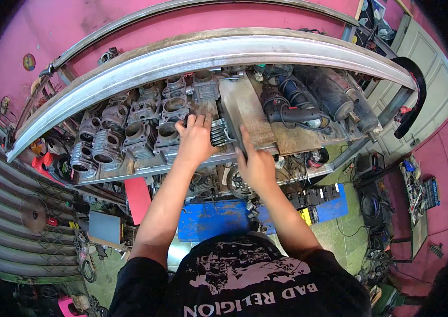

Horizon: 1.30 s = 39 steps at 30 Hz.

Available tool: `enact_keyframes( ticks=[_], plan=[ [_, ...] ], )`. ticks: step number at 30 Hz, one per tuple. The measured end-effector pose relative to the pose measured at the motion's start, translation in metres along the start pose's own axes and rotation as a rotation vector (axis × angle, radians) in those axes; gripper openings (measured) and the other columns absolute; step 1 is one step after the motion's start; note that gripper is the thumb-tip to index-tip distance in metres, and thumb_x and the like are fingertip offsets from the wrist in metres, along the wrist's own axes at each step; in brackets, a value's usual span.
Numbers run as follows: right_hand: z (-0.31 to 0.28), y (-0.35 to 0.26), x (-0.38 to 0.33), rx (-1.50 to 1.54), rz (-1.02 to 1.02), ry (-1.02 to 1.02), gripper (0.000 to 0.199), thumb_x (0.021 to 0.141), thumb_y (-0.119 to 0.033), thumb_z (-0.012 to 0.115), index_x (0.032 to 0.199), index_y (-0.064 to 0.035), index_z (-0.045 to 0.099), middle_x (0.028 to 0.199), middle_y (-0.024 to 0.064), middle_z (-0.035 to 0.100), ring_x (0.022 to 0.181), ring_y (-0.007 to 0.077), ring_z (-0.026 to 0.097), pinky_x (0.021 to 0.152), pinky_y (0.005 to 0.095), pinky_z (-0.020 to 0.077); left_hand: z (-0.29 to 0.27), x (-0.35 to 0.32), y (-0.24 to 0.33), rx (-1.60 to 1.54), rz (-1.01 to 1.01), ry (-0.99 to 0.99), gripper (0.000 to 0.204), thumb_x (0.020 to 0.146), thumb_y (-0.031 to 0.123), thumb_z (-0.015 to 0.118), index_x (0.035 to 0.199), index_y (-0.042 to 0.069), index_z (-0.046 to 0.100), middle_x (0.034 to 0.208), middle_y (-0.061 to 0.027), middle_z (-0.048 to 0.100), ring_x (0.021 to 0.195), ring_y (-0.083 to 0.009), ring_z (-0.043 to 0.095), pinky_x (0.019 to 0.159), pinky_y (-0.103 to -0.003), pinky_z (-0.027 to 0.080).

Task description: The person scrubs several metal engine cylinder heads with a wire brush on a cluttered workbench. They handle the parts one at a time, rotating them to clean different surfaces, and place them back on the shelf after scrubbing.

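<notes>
My left hand is closed on a finned metal engine cylinder, which lies on its side at the front of the workbench. Just right of it, my right hand grips a long, dark flat bar by its near end. The bar points away from me alongside the cylinder's right face; whether the two touch I cannot tell. Behind my left hand another engine cylinder stands upright. Beyond my right hand lies a worn wooden board.
Several greasy engine cylinders crowd the bench's left side. A power drill with its cord and a dark exhaust muffler lie at the right. A pale metal rail arches across the back. Below stands a blue board.
</notes>
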State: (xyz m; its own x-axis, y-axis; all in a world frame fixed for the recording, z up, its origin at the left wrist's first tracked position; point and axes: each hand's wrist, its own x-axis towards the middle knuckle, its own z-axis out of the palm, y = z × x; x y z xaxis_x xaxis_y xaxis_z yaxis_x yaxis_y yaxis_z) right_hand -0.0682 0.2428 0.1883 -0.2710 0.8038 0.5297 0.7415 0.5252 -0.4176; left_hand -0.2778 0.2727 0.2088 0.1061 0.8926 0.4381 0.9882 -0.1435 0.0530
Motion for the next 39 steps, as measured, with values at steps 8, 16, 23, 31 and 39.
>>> enact_keyframes(
  ticks=[8,16,23,31,39],
  plan=[
    [-0.001,0.026,-0.060,0.379,0.386,-0.283,0.069,0.105,-0.023,0.061,0.167,-0.0163,0.030,0.121,0.0304,0.071,0.104,0.0450,0.073,0.093,0.0444,0.0561,-0.008,0.013,-0.001,0.056,-0.073,-0.135,0.096,0.055,0.040,0.096,0.138,0.004,0.063,0.129,-0.0111,0.068,0.127,-0.0319,0.055,0.099,-0.063,0.036],
    [0.041,0.066,-0.016,0.988,0.375,-0.040,0.066,0.111,-0.030,0.055,0.164,0.0012,0.030,0.156,0.0149,0.053,0.141,0.0165,0.047,0.118,0.0310,0.0341,-0.004,0.009,-0.001,0.078,-0.039,-0.097,0.097,0.054,0.041,0.097,0.138,0.005,0.063,0.128,-0.0120,0.068,0.125,-0.0325,0.056,0.097,-0.062,0.038],
    [0.034,0.084,-0.052,0.874,0.381,-0.348,0.066,0.111,-0.035,0.054,0.164,-0.0033,0.031,0.153,0.0143,0.056,0.138,0.0177,0.051,0.116,0.0315,0.0354,-0.013,0.023,0.003,0.106,-0.102,-0.212,0.098,0.060,0.049,0.093,0.140,0.002,0.061,0.136,-0.0144,0.067,0.130,-0.0342,0.054,0.102,-0.068,0.035],
    [0.009,0.096,-0.138,0.981,0.503,-0.332,0.060,0.109,-0.017,0.057,0.164,-0.0043,0.035,0.155,0.0148,0.053,0.140,0.0167,0.046,0.118,0.0302,0.0313,-0.007,0.066,0.017,0.096,-0.059,-0.402,0.097,0.069,0.069,0.082,0.133,-0.002,0.067,0.137,-0.0231,0.066,0.140,-0.0404,0.047,0.112,-0.080,0.022],
    [-0.001,0.101,-0.131,1.052,0.563,-0.329,0.061,0.109,-0.015,0.057,0.164,-0.0023,0.034,0.157,0.0152,0.050,0.142,0.0175,0.045,0.119,0.0305,0.0304,-0.003,0.107,-0.012,0.041,0.069,-0.543,0.090,0.059,0.062,0.091,0.123,0.001,0.071,0.128,-0.0245,0.068,0.131,-0.0403,0.054,0.109,-0.083,0.024]
  ],
)
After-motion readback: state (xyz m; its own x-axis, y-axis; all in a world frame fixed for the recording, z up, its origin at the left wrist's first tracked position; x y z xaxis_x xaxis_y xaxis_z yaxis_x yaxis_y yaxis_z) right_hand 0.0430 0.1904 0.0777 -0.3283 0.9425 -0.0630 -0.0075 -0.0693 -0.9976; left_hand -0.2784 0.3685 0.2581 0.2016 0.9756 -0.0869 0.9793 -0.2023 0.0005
